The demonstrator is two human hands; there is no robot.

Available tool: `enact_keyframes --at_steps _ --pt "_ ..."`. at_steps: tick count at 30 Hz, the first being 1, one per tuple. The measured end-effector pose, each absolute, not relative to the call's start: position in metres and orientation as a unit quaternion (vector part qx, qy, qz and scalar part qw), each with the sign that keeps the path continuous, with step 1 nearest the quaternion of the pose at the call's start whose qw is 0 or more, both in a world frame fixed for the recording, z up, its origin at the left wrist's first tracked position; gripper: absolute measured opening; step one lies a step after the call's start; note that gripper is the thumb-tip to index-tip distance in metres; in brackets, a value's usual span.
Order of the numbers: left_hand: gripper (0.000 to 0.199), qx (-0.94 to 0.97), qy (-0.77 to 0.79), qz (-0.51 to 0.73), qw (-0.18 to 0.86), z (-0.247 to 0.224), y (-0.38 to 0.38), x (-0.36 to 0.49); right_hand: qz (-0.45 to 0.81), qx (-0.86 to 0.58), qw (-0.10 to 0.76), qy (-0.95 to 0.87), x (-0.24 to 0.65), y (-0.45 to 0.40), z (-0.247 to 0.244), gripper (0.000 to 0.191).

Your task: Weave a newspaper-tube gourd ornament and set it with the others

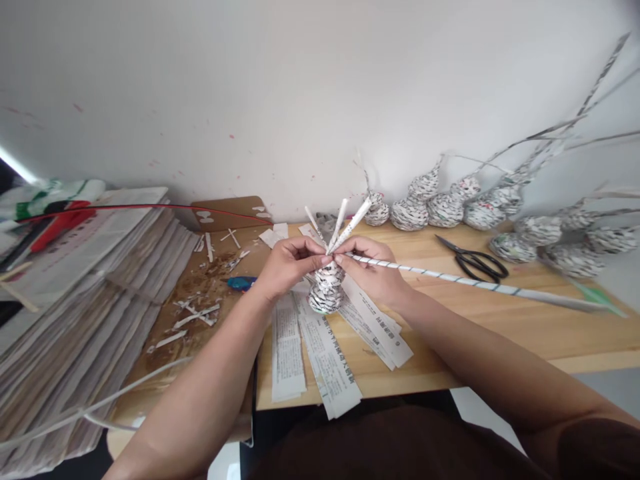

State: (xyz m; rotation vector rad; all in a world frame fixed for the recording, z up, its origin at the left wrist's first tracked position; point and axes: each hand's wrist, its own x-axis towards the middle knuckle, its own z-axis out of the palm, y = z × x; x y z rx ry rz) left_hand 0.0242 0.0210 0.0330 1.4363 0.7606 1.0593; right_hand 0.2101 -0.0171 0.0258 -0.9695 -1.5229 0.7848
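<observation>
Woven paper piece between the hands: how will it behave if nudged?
The woven paper piece is probably light, being made of printed paper. Its rounded bottom may let it tip or roll. The paper spokes look fairly stiff, standing straight above the fingers.

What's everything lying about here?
held woven piece: one, white and dark, centre
paper sticks: three or more, white, atop it
paper rod: one, white with dark stripes, right
other woven pieces: several, white and dark, back right
scissors: one, black, right
paper strips: several, printed white, front centre
paper stack: one, greyish, left
paper scraps: many, white, left
small object: one, blue, near scraps
red object: one, red, far left
bundle: one, green and white, far left
board: one, brown, back left
cord: unclear count, white, lower left
table: one, tan, centre
wall: one, pale, back
left hand: one, bare, on held woven piece
right hand: one, bare, at paper rod
</observation>
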Motion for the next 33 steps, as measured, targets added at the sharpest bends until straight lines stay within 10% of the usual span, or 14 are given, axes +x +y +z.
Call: enact_keyframes --at_steps 33 --pt "0.03 0.661 0.415 0.476 0.406 0.046 0.009 0.022 0.052 -0.331 0.511 -0.791 0.213 -0.025 0.024 0.014"
